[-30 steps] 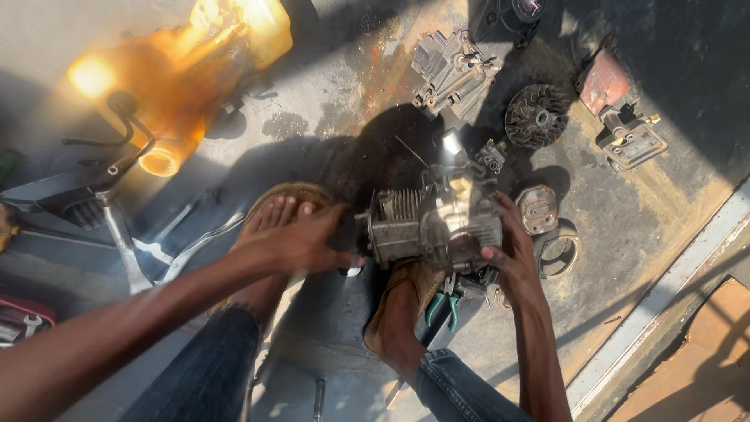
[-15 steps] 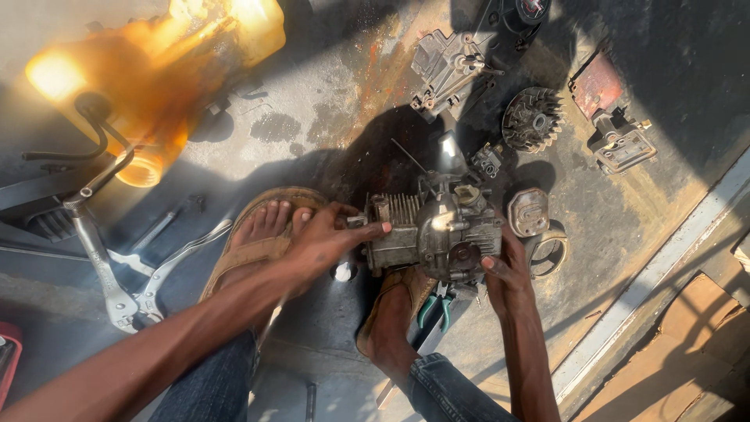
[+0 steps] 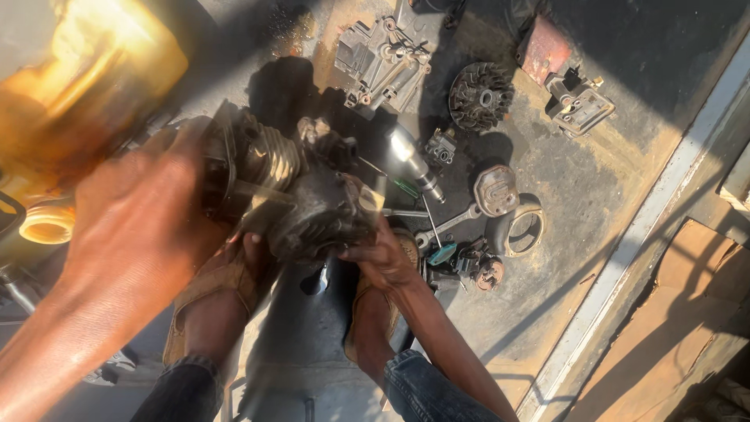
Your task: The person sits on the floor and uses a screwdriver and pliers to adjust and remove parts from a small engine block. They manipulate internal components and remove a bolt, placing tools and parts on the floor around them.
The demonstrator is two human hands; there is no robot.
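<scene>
Greasy dark metal fills the middle of the view: a small finned engine block [image 3: 293, 191], blackened with oil, is held up off the ground between both hands. The left hand [image 3: 141, 227] looms large and blurred on the near left, its palm and fingers wrapped around the left end of the engine block where the pale cooling fins show. The right hand [image 3: 383, 254] clasps the block from below on the right, fingers curled against the underside — a firm hold on both ends.

Under the block stand two feet in tan leather sandals [image 3: 219, 293], with dark trouser cuffs at the near edge. The ground is oil-stained concrete [image 3: 594, 211], half in shadow, half in hard sunlight.

Parts lie spread on the far and right side of the block. A grey cast-metal cover [image 3: 383, 62] lies far centre, and a round black flywheel with fan blades [image 3: 480, 98] sits just right of it. Further right is a small boxy metal carburettor-like part [image 3: 578, 101], with a rust-red flat plate [image 3: 547, 51] beyond it. Nearer the block, a shiny steel cylinder [image 3: 410, 156] lies tilted, beside a round grey cap [image 3: 496, 190] and a dark oval gasket ring [image 3: 522, 230]. A teal-handled tool [image 3: 441, 252] lies near the right wrist.

On the far left an amber translucent plastic jug [image 3: 94, 86] glows in the sun — strongly blurred.
</scene>
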